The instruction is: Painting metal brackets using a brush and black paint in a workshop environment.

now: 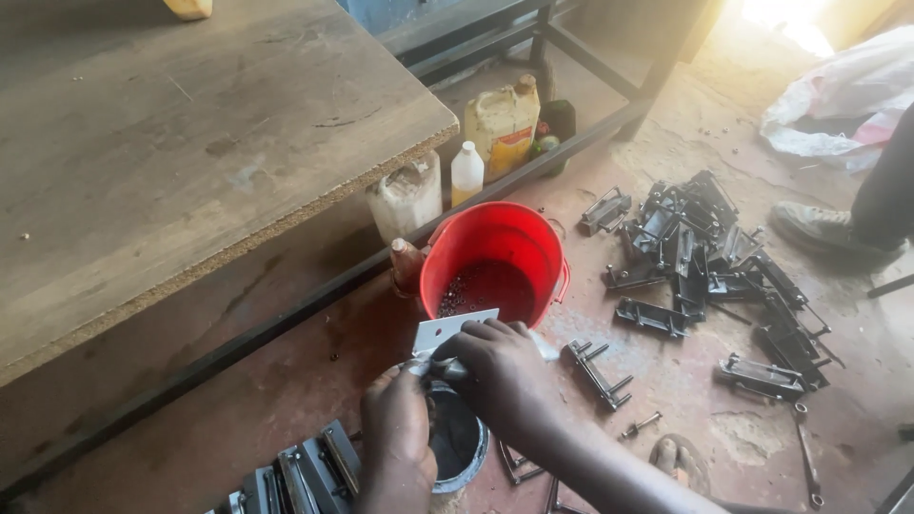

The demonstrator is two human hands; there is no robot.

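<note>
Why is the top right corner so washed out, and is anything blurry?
In the head view, strong daylight from the upper right flares over the floor and bleaches the plastic sheet; the red bucket and dark metal parts stay sharp, while the left hand and right hand look dim and slightly soft.

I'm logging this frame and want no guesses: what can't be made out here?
- Head view: right hand covers the grip on the grey metal plate.
- Small tin contents: dark, half hidden by both hands.
- Red bucket contents: too small to identify.
- Left hand: palm hidden.
</note>
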